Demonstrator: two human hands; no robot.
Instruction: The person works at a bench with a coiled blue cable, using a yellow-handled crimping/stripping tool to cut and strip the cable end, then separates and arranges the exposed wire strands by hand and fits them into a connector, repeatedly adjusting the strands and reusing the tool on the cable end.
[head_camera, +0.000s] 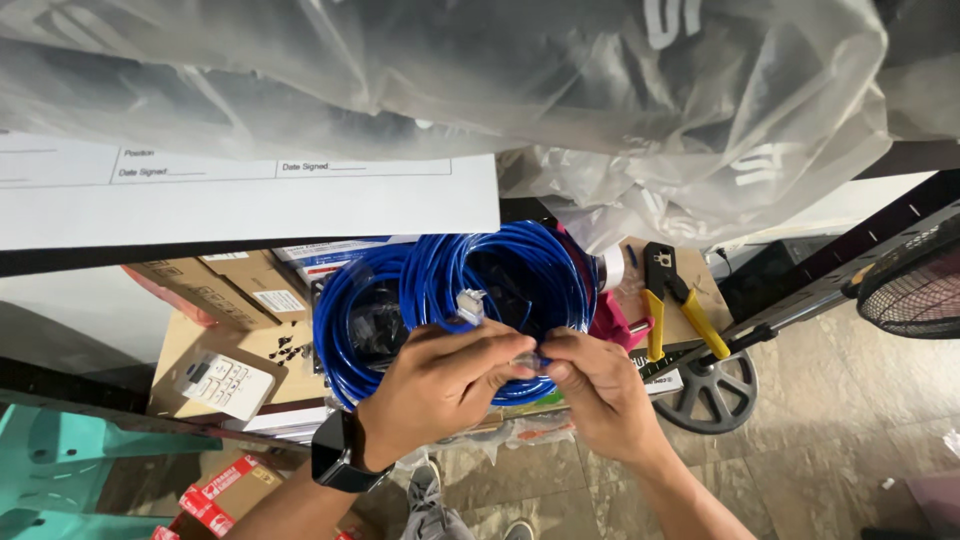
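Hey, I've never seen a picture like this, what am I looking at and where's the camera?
The camera sits on a person's head and looks down at their own two bare hands. The left hand, with a dark watch on its wrist, and the right hand pinch one end of a blue cable between their fingertips. The rest of the blue cable lies coiled just behind them. Nearby are a yellow-handled crimping tool, a white remote control, cardboard boxes and a clear plastic sheet overhead. The person's shoes show on the tiled floor.
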